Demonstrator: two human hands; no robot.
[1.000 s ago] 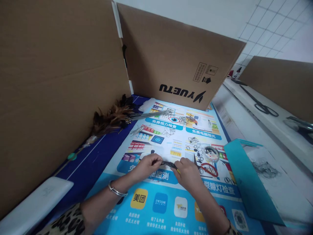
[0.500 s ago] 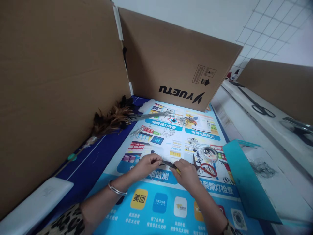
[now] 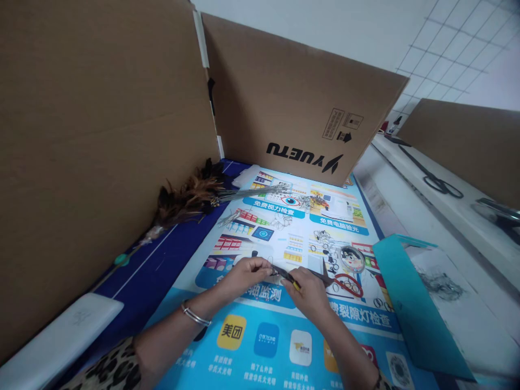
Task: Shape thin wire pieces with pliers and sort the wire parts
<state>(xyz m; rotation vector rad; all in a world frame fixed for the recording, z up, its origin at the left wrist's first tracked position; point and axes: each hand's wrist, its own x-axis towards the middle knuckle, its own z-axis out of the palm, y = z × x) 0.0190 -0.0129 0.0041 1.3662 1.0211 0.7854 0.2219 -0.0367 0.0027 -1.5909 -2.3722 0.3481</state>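
Observation:
My right hand point(image 3: 309, 290) is wrapped round a pair of pliers point(image 3: 285, 274) with black and yellow handles. Their jaws point left toward my left hand point(image 3: 248, 273), whose thumb and fingers pinch something thin, perhaps wire, at the jaw tips; it is too small to make out. Just right of my right hand lies a pair of scissors point(image 3: 348, 285) with red handles, its blades partly behind the hand. A round tin point(image 3: 352, 260) with a cartoon face stands beyond the scissors, beside several small dark rings and wire pieces point(image 3: 324, 236).
A printed poster point(image 3: 276, 336) covers the table. Brown feathers point(image 3: 189, 195) and a bundle of thin metal wires point(image 3: 255, 191) lie at the back left. Cardboard panels point(image 3: 300, 97) stand behind and left. On the right are a teal box point(image 3: 418, 314) and large scissors point(image 3: 442, 187).
The view has shifted slightly, so the surroundings sit a little further right. Both hands stay together at the pliers, with only slight movement at the jaws.

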